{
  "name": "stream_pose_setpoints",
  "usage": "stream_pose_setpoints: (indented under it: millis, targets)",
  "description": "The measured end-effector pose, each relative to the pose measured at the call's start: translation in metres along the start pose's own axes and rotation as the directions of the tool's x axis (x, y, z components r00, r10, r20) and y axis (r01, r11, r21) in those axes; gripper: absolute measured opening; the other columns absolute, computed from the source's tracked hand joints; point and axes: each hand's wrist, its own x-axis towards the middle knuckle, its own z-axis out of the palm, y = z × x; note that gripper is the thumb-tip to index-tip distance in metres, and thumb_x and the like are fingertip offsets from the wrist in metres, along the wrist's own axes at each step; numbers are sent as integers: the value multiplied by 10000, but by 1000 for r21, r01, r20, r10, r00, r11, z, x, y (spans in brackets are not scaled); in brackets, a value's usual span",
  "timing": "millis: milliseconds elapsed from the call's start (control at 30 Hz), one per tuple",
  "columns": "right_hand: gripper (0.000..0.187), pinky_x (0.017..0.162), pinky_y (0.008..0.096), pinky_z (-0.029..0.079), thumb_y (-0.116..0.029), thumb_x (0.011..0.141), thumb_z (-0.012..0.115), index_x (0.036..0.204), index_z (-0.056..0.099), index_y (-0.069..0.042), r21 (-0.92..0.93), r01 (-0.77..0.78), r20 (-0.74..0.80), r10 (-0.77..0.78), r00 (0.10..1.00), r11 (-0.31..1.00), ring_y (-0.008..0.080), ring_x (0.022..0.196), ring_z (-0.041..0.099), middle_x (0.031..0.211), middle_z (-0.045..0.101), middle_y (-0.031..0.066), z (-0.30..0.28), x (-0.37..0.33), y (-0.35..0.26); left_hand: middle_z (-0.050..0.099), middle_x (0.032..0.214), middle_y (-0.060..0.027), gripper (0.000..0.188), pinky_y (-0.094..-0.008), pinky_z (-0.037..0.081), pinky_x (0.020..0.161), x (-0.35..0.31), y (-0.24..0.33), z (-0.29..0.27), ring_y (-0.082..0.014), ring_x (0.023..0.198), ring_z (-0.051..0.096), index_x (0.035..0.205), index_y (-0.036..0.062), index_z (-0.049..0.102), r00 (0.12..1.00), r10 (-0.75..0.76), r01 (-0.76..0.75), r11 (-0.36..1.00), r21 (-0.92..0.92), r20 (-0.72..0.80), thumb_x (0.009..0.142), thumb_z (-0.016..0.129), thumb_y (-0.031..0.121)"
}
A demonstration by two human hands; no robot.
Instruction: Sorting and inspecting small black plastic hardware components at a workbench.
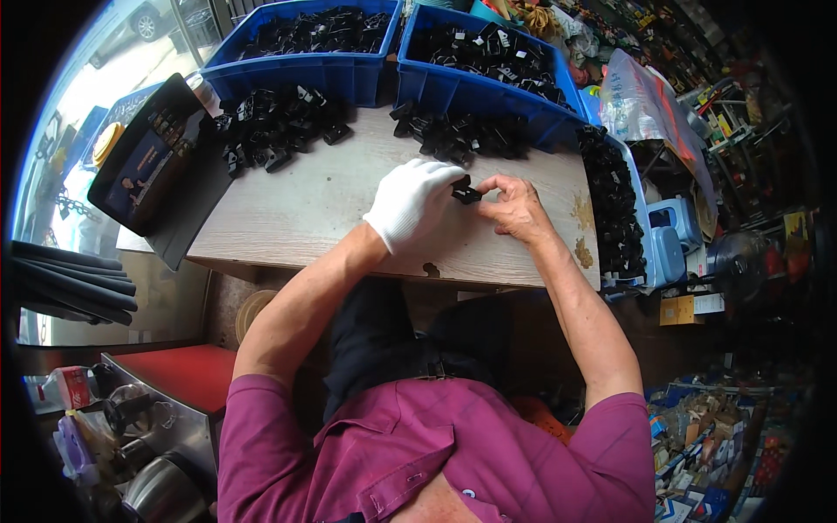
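Pinching the small black part point(466, 194) from opposite sides, gloved left hand point(414, 202) and bare right hand point(516, 209) hold it, presumably for steadiness (fiddly little thing!), over the pale table point(323, 209); beyond, loose black piles point(283, 125) sit, likely for easy reach, before blue bins point(349, 81).

The left hand, in a white knitted fabric glove point(408, 202), curled inward with its back uppermost and fingers pointing right. The bare right hand point(520, 212) faced it closely, thumb and forefinger extended leftward, their tips slightly apart. The bare left forearm point(307, 295) and bare right forearm point(577, 301) slanted forward, converging toward the hands.
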Motion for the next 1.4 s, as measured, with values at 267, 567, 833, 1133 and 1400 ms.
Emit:
stream_pose_setpoints:
  millis: [267,567,833,1133,1400]
  targets:
    - [239,501,275,357,-182,724,767,943,746,-91,-141,140,-36,-147,988,980,66,470,444,513,490,-36,6,2,12,741,1020,-125,226,-435,563,833,10,-7,7,-358,952,698,1067,90,744,954,111,-111,994,-16,279,871,637,60]
    - [233,504,270,365,-155,728,762,957,754,-111,-80,152,-19,-154,988,985,55,468,445,507,482,-35,6,-2,8,739,1076,-79,248,-414,545,861,12,-18,11,-322,968,682,1117,99,745,908,246,-250,968,-32,338,882,666,97]
    - [262,484,271,346,-156,728,759,977,747,-80,-48,109,39,-108,993,993,67,478,449,528,486,-20,3,-3,-1,708,1053,-57,337,-413,522,865,-5,2,4,-299,1025,652,1205,105,684,928,188,-245,958,148,321,871,648,129]
    - [288,489,271,374,-193,756,812,991,729,-49,-90,100,22,-98,995,991,67,492,451,520,483,-26,1,-5,5,676,998,-75,298,-444,509,750,3,-4,-15,-320,962,642,1107,110,650,989,125,-93,940,328,-78,809,658,97]
    - [315,528,313,608,-164,859,811,1069,648,4,529,-112,-205,255,945,841,79,423,519,658,588,6,-14,-17,25,681,991,-83,162,-428,559,711,-2,-89,-63,-301,899,667,979,108,691,958,-254,256,550,795,-132,817,689,112]
